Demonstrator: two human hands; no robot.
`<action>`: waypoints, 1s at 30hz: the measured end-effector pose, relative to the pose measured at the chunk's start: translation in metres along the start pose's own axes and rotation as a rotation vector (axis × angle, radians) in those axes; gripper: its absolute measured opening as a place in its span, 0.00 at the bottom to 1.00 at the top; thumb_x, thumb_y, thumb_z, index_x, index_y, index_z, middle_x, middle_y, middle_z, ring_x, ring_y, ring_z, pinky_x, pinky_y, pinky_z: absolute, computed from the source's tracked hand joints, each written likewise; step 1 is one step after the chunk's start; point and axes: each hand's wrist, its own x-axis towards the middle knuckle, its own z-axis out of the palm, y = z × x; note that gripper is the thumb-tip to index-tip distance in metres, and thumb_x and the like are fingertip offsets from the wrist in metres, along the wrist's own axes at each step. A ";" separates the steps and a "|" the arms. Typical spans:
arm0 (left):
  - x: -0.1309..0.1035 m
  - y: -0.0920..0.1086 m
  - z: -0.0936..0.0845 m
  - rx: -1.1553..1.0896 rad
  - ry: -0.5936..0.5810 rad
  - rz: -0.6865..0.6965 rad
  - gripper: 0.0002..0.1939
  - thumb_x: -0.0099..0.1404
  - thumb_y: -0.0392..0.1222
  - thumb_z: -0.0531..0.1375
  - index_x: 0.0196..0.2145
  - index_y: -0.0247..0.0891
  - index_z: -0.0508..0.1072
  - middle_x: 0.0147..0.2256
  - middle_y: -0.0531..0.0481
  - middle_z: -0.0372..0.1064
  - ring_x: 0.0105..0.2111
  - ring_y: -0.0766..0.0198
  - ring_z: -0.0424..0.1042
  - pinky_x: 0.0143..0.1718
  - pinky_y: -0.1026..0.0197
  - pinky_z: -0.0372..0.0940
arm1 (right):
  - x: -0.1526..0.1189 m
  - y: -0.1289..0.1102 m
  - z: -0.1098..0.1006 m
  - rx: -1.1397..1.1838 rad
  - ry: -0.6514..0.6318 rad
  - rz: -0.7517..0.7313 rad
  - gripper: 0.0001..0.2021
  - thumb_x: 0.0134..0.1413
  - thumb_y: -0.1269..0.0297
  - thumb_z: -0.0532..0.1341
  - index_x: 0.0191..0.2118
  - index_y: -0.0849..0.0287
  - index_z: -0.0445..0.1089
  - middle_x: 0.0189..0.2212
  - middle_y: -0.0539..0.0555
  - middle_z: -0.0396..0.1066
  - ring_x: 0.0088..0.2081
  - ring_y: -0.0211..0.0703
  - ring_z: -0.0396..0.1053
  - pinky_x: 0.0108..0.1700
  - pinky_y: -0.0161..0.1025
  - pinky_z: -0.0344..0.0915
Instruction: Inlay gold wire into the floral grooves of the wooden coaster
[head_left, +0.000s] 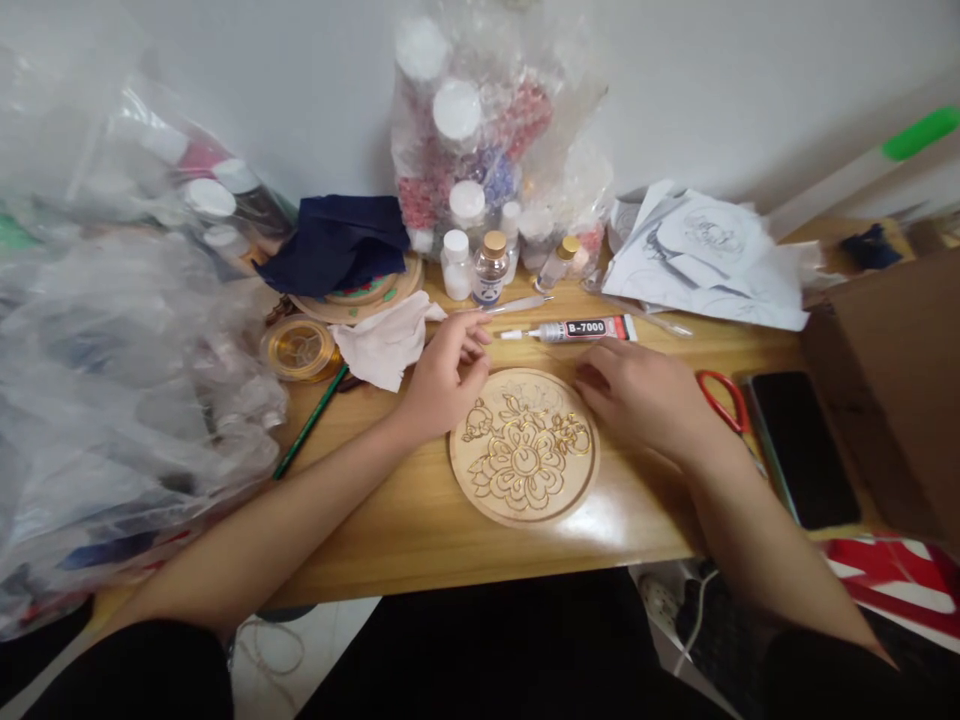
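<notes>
A round wooden plate lies on the wooden table, bearing a flower pattern outlined in gold wire. My left hand is over its upper left edge, fingers curled and partly apart, nothing visible in them. At the upper right edge is my right hand, its fingers bent together; whether they pinch something thin is too small to tell. Just beyond both hands lies a B-7000 glue tube, its white nozzle pointing left. A white cloth touches the area beside my left hand.
Left are plastic bags, a gold wire spool and a green pencil. Small bottles stand behind the glue, near sketched papers. Red-handled pliers, a phone and a cardboard box are on the right.
</notes>
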 end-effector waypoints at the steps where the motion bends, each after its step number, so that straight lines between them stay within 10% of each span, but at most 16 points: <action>1: 0.000 0.000 -0.001 0.005 -0.007 0.011 0.20 0.62 0.25 0.55 0.50 0.39 0.63 0.39 0.49 0.66 0.36 0.68 0.69 0.39 0.62 0.69 | -0.002 -0.003 0.000 -0.061 -0.023 0.007 0.08 0.56 0.68 0.55 0.33 0.62 0.72 0.35 0.59 0.76 0.33 0.45 0.71 0.28 0.38 0.52; 11: 0.001 0.000 -0.003 0.074 -0.023 0.092 0.13 0.62 0.25 0.55 0.43 0.37 0.68 0.38 0.49 0.67 0.35 0.68 0.69 0.39 0.62 0.68 | 0.000 0.000 -0.006 -0.122 -0.148 0.077 0.10 0.54 0.67 0.54 0.27 0.61 0.71 0.31 0.59 0.76 0.27 0.42 0.66 0.26 0.37 0.46; 30: 0.005 0.004 -0.006 0.130 -0.135 0.178 0.06 0.68 0.36 0.59 0.33 0.36 0.74 0.32 0.51 0.71 0.33 0.66 0.71 0.38 0.61 0.65 | -0.008 0.008 0.008 0.099 0.224 -0.291 0.12 0.61 0.62 0.58 0.28 0.59 0.69 0.23 0.52 0.71 0.25 0.38 0.66 0.27 0.36 0.53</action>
